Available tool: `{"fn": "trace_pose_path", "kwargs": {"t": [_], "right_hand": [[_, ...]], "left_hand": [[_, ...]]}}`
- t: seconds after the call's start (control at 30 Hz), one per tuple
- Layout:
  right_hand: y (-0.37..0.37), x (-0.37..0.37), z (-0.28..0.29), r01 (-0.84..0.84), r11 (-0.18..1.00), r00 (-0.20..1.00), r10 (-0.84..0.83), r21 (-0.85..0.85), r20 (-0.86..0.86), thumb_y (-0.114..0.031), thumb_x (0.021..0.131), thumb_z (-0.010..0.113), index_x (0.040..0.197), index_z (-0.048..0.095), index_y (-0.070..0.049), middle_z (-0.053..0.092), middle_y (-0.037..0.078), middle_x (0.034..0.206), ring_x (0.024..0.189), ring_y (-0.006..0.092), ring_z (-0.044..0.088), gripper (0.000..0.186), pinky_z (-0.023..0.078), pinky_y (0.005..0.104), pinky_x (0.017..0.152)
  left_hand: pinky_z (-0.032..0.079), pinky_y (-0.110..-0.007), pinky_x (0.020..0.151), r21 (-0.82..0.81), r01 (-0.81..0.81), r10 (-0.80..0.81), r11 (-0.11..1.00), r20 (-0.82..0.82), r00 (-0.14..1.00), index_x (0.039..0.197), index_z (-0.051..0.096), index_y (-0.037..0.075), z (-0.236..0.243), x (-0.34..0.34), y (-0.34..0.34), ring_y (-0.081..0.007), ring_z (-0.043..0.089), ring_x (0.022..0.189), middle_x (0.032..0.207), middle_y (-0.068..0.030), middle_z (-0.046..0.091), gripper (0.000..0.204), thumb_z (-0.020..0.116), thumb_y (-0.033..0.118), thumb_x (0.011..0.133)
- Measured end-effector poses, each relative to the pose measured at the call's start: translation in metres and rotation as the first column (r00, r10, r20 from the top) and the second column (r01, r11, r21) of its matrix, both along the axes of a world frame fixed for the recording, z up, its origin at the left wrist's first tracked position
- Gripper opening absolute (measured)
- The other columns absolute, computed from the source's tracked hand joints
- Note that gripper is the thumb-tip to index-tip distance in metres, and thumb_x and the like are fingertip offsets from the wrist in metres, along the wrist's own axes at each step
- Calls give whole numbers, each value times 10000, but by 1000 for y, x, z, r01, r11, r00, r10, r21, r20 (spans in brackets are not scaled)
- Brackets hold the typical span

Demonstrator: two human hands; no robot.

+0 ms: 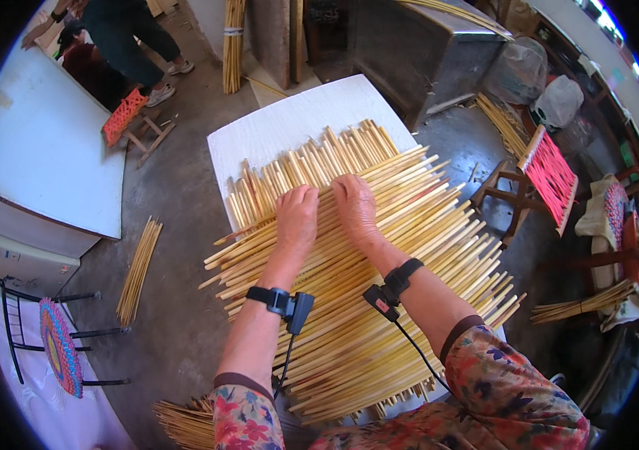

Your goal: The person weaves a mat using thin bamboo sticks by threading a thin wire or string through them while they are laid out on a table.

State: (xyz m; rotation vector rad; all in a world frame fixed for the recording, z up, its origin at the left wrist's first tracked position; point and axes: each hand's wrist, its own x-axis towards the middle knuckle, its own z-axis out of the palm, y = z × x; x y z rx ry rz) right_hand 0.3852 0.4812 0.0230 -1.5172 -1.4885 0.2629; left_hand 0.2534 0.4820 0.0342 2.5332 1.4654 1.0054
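Left hand (297, 217) and right hand (354, 204) — fingers curled — clamp pale stalks (342, 300).

White, flat, four-sided board (304, 112) bearing pale yellow cylindrical stalks (297, 171) side by side, overlain crosswise by long golden stalks (342, 360); smooth grey floor (184, 180) bearing a slim tan stalk bundle (139, 270).

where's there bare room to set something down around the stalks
The white board is bare along its far edge, beyond the stalk ends. Floor shows between the left stalk bundle and the board. The pale tabletop at upper left looks bare. Crowded: the crossed stalks under the left hand and right hand, filling the board's middle.
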Motion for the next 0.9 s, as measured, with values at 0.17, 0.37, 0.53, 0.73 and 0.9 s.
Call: {"fn": "trace_pose_path", "kwargs": {"t": [0.17,0.37,0.53,0.73,0.9], "right_hand": [[0,-10,3,-7,1000,1000,7,1,7,-93,815,584,828,568,-34,569,141,803,785,330,541,63,442,408,693],[-1,-6,2,1,1000,1000,-1,-17,-2,-109,820,573,823,569,-39,563,146,792,781,334,541,70,443,414,695],[4,-8,-8,3,1000,1000,-2,31,-20,-109,812,573,816,568,-49,557,141,786,788,330,538,61,441,410,699],[2,-6,-3,9,1000,1000,-9,-2,-10,-102,810,571,820,562,-41,550,140,782,787,326,526,63,437,403,700],[2,-6,-3,-1,1000,1000,1,-4,-10,-91,797,583,793,550,-45,538,137,763,780,321,516,57,433,406,693]], "left_hand": [[381,-364,744,-22,-55,54,998,-62,997,800,581,69,0,-2,13,-248,521,829,813,-62,536,67,541,61,747],[396,-377,727,-78,-73,66,994,-96,993,772,607,83,-3,4,22,-249,529,843,795,-72,550,67,547,83,742],[404,-391,745,-103,-26,14,994,-107,994,782,620,87,-6,-1,31,-252,535,871,800,-70,559,89,533,100,767],[396,-380,773,-152,2,-34,988,-211,977,811,620,78,5,1,30,-252,525,904,852,-73,559,96,531,84,774],[399,-379,797,-140,-14,-32,990,-320,947,823,593,53,6,5,29,-258,516,910,873,-82,557,86,523,57,771]]}}
